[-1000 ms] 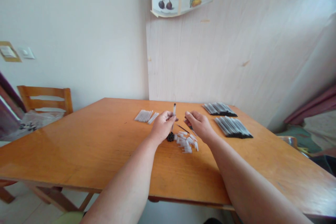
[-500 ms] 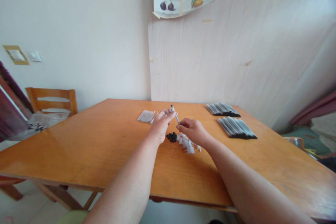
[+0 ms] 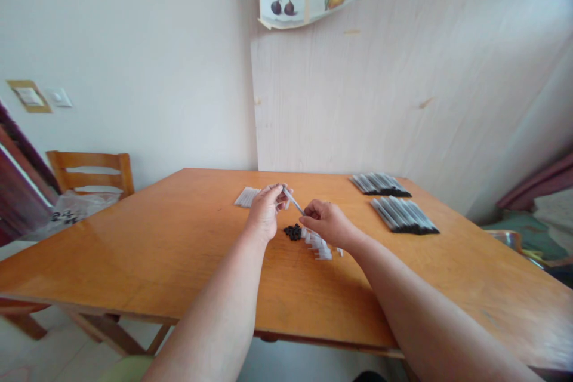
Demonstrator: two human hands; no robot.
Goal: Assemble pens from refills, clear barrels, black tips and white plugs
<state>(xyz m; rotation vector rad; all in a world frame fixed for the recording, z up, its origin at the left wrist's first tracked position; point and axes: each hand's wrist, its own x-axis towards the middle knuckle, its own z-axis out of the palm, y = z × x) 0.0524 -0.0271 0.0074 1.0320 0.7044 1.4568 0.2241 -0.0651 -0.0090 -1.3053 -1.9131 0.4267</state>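
A slim translucent pen (image 3: 294,201) slants between my hands above the table. My left hand (image 3: 265,209) pinches its upper end, where the fingers cover the tip. At the lower end, the fingertips of my right hand (image 3: 329,221) close round it. Just below the hands lie a small heap of black plugs (image 3: 292,232) and a loose pile of clear plastic caps (image 3: 319,246). Behind my left hand, a row of clear, thin tubes (image 3: 246,196) is partly hidden.
Two flat bundles of pens with black ends, a near one (image 3: 404,215) and a far one (image 3: 379,184), lie at the right of the wooden table (image 3: 147,250). A chair (image 3: 92,170) with a plastic bag (image 3: 74,209) stands at the left. The wall bounds the back.
The pen has tilted from steep to more slanted, its upper end moving left and down. My left hand has shifted slightly left and now covers that end; my right hand barely moved.
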